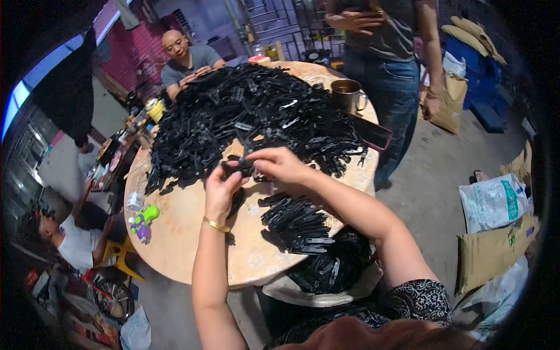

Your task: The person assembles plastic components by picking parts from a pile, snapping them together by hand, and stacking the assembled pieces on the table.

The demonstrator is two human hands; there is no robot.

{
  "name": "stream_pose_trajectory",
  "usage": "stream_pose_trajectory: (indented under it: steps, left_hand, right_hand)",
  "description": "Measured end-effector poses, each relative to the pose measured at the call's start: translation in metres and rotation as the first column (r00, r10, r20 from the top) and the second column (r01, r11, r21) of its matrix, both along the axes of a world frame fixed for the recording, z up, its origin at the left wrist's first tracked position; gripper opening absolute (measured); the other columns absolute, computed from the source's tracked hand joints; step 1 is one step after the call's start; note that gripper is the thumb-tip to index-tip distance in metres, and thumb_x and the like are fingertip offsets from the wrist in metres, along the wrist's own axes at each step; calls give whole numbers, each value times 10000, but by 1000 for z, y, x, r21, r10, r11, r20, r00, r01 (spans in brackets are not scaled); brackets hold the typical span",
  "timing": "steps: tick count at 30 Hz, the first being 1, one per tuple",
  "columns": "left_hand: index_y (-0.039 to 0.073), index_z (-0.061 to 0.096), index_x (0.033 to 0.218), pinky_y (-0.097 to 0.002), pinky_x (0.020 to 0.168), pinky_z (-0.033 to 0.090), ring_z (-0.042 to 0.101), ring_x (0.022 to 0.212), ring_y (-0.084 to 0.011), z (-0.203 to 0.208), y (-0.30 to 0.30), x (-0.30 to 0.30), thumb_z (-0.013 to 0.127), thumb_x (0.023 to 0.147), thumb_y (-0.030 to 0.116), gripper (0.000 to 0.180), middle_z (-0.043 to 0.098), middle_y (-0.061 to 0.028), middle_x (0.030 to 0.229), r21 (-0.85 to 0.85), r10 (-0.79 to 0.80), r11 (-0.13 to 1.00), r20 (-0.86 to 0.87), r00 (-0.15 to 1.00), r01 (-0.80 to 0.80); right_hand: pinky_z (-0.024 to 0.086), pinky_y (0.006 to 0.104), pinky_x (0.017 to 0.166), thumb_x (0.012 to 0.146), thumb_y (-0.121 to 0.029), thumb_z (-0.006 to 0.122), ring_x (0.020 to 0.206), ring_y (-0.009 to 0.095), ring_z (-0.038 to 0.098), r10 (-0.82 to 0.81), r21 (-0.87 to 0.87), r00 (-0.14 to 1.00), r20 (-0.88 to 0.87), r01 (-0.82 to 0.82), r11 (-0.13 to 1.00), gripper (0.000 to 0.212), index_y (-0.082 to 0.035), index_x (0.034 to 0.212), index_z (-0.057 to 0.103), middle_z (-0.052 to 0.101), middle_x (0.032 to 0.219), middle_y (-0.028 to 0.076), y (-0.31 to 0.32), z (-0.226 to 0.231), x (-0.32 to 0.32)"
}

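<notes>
Over the near side of a large pile of black plastic parts (233,111), my two hands meet above the round table. My left hand (221,191), with a gold band at the wrist, is closed around a small black plastic part (239,165). The fingers of my right hand (280,165) pinch at the same part from the right; its exact shape is too small to make out. A smaller heap of long black parts (297,224) lies on the table by my right forearm. Below it, more black parts (329,265) fill a pale sack at the table's edge.
The round table (175,251) bears a metal mug (346,95), a phone (372,133), a clear bottle (135,202) and a green and purple toy (143,224). One person sits across, another stands at the right, and others sit at the left. Sacks (494,204) lie on the right floor.
</notes>
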State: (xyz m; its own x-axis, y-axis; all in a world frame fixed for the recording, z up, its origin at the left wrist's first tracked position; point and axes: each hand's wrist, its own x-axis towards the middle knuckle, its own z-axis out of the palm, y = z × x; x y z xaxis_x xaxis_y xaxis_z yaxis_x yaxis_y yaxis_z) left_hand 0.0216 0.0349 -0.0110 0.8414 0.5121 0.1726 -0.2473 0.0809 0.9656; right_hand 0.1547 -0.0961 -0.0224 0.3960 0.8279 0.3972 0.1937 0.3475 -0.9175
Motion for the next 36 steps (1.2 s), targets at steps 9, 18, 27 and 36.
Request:
stream_pose_trajectory:
  steps: [9,18,27,36]
  left_hand:
    - [-20,508,1144,-214,687,520,604,804,-120,-11,-11,4,484,797,-75,352,604,-81,972,-21,48,999,-77,996,-49]
    - [-24,562,1080,-196,701,470,578,788,-78,-4,-15,0,601,809,36,281,616,-66,987,176,42,983,8,999,-43]
    - [-9,593,1089,-199,705,454,555,806,-55,11,-21,-7,632,770,22,323,634,-44,972,510,82,858,-24,996,-58]
    - [2,627,1018,-169,578,426,511,661,-17,16,-24,-10,650,743,5,276,629,2,876,569,145,817,-46,988,-93]
  right_hand:
    - [475,297,635,806,-160,611,674,193,608,-226,106,834,503,200,974,226,-68,1009,646,640,758,83,4,-13,-2]
    - [491,352,671,736,-226,674,723,284,608,-367,221,702,610,295,930,285,-57,963,643,628,770,111,-5,2,-12]
    - [493,277,656,716,-166,703,723,160,611,-92,-76,874,478,146,986,413,-7,1076,579,636,869,123,-13,13,-1]
    - [493,318,633,696,-230,717,718,245,632,-174,77,840,513,157,985,380,-3,984,615,637,827,164,-16,14,-2]
